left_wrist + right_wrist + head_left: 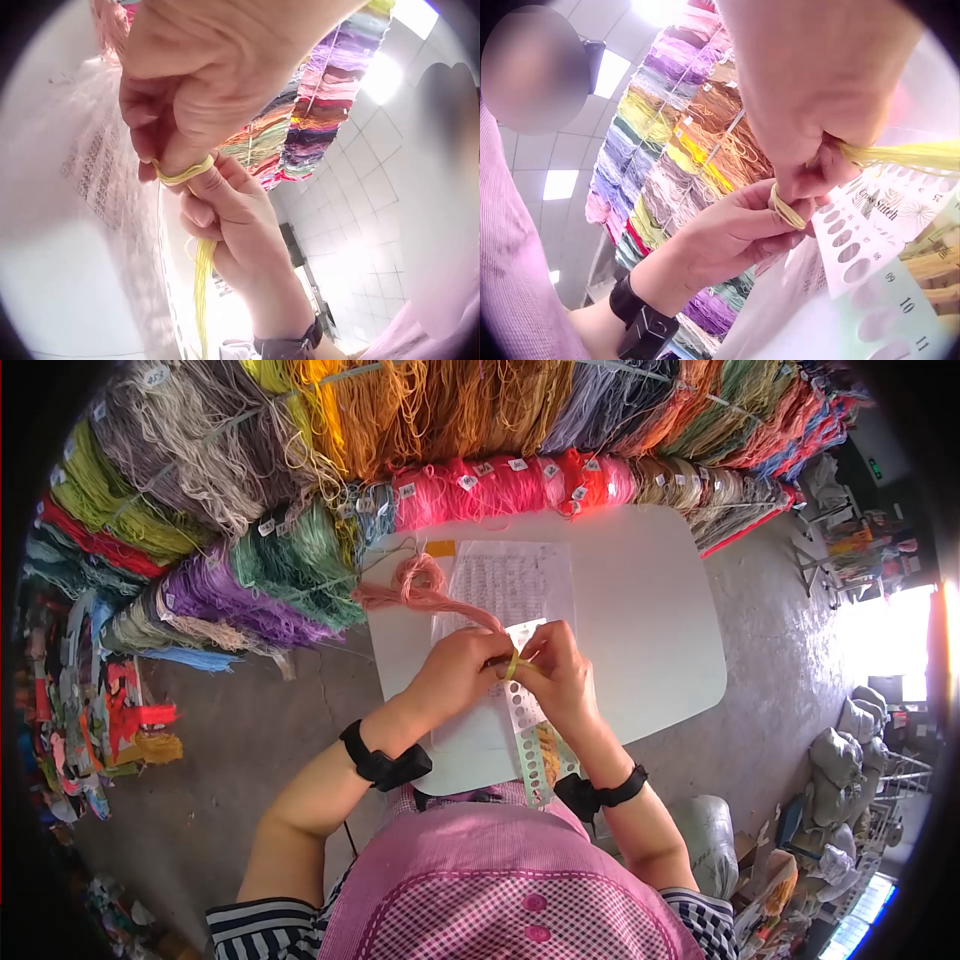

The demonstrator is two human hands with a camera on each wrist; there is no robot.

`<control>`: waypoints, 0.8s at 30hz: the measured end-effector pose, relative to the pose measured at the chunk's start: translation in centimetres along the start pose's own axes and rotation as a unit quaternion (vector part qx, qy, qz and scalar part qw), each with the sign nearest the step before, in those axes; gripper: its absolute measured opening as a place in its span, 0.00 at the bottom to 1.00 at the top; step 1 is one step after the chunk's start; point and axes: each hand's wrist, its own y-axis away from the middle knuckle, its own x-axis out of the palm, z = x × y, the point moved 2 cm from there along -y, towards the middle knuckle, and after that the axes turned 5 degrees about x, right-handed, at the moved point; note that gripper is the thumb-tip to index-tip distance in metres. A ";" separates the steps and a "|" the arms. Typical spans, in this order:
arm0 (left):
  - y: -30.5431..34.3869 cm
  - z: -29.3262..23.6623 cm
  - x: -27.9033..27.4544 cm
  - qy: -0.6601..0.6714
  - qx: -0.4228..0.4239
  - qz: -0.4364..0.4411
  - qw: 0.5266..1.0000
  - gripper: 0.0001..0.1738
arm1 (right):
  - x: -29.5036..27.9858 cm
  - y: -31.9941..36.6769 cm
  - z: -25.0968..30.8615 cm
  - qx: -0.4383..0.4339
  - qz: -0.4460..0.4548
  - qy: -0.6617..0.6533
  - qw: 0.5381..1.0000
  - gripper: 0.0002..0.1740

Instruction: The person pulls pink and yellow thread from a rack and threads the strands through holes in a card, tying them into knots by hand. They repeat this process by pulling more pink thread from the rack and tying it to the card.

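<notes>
Yellow thread (513,664) (201,300) (907,155) runs between the two hands, above a white card with numbered holes (530,760) (847,251). A loop of it circles a fingertip of the left hand (455,678) (210,82) (712,244), whose fingers are bent and pinch the thread. The right hand (563,678) (251,240) (817,90) pinches the thread close beside, fingertips against the left ones. From the right hand a bundle of strands trails loose. Where the loop crosses itself is hidden by fingers.
A pink skein (420,588) lies on the white table (650,610) beyond the left hand, next to printed sheets (505,575) under clear plastic. Hanging thread bundles (460,485) in many colours line the table's far and left sides. Filled sacks (838,755) stand at the right.
</notes>
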 end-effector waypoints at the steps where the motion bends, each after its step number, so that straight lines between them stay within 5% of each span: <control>1: -0.1 -0.7 -0.2 -0.001 0.002 -0.001 1.000 0.09 | -0.5 0.1 0.6 -0.139 -0.094 0.125 0.978 0.30; 2: 0.0 -1.4 -0.2 0.087 -0.020 -0.008 0.996 0.07 | -0.8 0.4 1.0 -0.271 -0.183 0.245 0.912 0.30; 4: -0.1 -2.3 -0.7 0.175 -0.040 -0.016 0.984 0.06 | -1.8 0.2 0.7 -0.229 -0.197 0.200 0.932 0.31; 6: -0.1 -2.6 -0.8 0.365 -0.091 0.050 0.925 0.04 | -2.2 -0.5 0.5 -0.156 -0.005 0.066 0.986 0.31; 7: -0.1 -2.4 -0.9 0.365 -0.089 0.050 0.925 0.04 | -2.4 -0.5 0.6 -0.113 -0.010 0.039 0.993 0.31; 11: 0.6 -1.9 -1.8 0.460 -0.112 0.068 0.878 0.02 | -3.5 -0.4 0.4 -0.050 -0.006 -0.031 0.998 0.31; 13: 1.1 -1.2 -2.1 0.492 -0.122 0.076 0.859 0.03 | -3.2 -0.5 -0.6 0.067 0.103 -0.091 0.988 0.30; 14: 1.5 -0.1 -2.0 0.501 -0.122 0.094 0.852 0.04 | -3.1 -0.4 -0.6 0.068 0.103 -0.090 0.988 0.30; 16: 2.2 -0.1 -2.5 0.509 -0.121 0.112 0.845 0.05 | -3.3 -0.5 0.0 -0.080 -0.001 0.059 0.995 0.28; 19: 4.3 -0.3 -3.8 0.481 -0.153 0.072 0.860 0.08 | -3.9 -0.8 -1.1 -0.060 -0.038 -0.054 0.996 0.27; 21: 6.1 1.0 -5.9 0.431 -0.141 -0.022 0.891 0.23 | -4.7 -0.4 -0.8 -0.068 -0.057 -0.006 0.996 0.27; 24: 9.8 5.0 -9.2 0.503 -0.206 -0.187 0.819 0.18 | -5.2 -0.3 -1.0 -0.071 -0.102 -0.006 0.992 0.27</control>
